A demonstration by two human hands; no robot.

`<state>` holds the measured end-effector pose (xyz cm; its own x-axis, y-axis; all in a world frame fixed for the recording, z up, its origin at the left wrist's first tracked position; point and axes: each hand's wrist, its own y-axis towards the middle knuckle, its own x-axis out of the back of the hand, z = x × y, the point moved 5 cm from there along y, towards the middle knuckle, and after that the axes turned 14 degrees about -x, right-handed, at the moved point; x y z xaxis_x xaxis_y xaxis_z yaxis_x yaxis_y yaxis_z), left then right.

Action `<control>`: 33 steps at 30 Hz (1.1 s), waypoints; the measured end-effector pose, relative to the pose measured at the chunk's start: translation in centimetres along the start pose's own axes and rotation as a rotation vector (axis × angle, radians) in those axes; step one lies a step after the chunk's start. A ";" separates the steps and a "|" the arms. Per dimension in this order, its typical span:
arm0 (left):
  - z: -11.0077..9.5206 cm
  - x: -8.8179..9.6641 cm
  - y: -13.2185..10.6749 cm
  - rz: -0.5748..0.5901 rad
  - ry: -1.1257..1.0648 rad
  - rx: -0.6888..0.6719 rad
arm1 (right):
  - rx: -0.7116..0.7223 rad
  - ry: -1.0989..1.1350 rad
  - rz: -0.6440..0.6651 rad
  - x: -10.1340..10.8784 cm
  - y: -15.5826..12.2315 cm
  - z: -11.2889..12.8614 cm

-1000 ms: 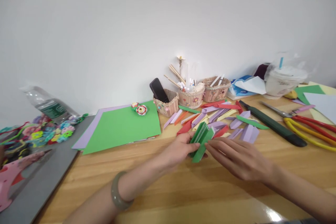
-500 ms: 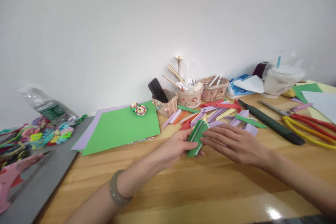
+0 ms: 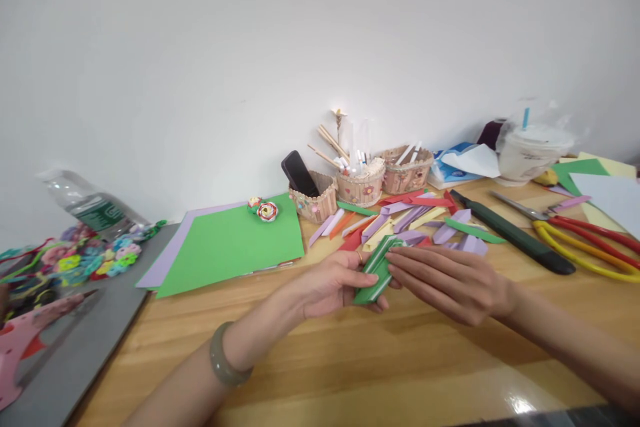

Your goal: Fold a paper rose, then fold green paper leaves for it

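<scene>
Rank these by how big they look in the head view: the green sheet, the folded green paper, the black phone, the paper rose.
1. green sheet
2. folded green paper and black phone: look alike; the paper lies nearer, the phone is half hidden, so unranked
3. paper rose

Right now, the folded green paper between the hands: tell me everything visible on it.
The folded green paper is a dark green sheet pleated into a narrow, layered strip, with pale lines running along its folds. It lies slanted, its far end toward the paper scraps and its near end toward the person. The left hand pinches its left edge between thumb and fingers. The right hand lays flat fingers on its right side. Whether it rests on the table cannot be told.
</scene>
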<state>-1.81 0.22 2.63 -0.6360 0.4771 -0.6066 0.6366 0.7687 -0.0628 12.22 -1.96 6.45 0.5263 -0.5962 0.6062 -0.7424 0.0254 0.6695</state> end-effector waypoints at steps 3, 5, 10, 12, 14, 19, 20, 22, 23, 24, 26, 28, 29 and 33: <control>-0.2 0.1 0.1 -0.057 -0.015 -0.016 | -0.018 0.017 0.019 0.1 0.0 -0.3; -0.3 0.3 0.1 -0.106 -0.015 -0.021 | -0.050 0.032 0.046 0.2 0.1 -0.6; -0.1 0.6 0.2 -0.160 0.009 -0.018 | -0.132 0.077 0.100 0.2 -0.1 -1.3; -0.1 0.8 0.3 -0.191 0.031 -0.027 | -0.159 0.090 0.114 0.1 -0.2 -1.4; -0.1 1.0 0.3 -0.225 0.051 -0.034 | -0.177 0.097 0.121 0.1 -0.4 -1.5; -0.1 0.8 0.2 -0.200 0.077 -0.030 | -0.128 0.051 0.111 0.1 -0.4 -1.1; -0.2 0.7 0.2 -0.186 0.083 -0.033 | -0.110 0.026 0.106 0.0 -0.4 -1.0; -0.2 0.6 0.2 -0.168 0.093 -0.036 | -0.077 -0.024 0.102 0.0 -0.2 -0.8; -0.3 0.5 0.1 -0.163 0.095 -0.036 | -0.062 -0.044 0.102 -0.1 -0.2 -0.7; -0.3 0.5 0.1 -0.161 0.095 -0.033 | -0.050 -0.060 0.098 -0.1 -0.2 -0.6; -0.2 0.6 0.2 -0.168 0.089 -0.036 | -0.032 -0.083 0.078 0.0 -0.3 -0.5; -0.3 0.9 0.3 -0.195 0.080 -0.053 | -0.030 -0.099 0.050 0.1 -0.7 -0.5; -0.3 1.0 0.3 -0.212 0.078 -0.061 | -0.032 -0.103 0.037 0.2 -0.9 -0.6; -0.3 1.4 0.5 -0.256 0.107 -0.064 | -0.071 -0.096 0.048 0.5 -1.4 -1.0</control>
<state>-2.54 1.38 1.96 -0.8172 0.3037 -0.4898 0.4225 0.8937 -0.1508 13.93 -1.51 6.28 0.4467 -0.6667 0.5966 -0.7324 0.1104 0.6718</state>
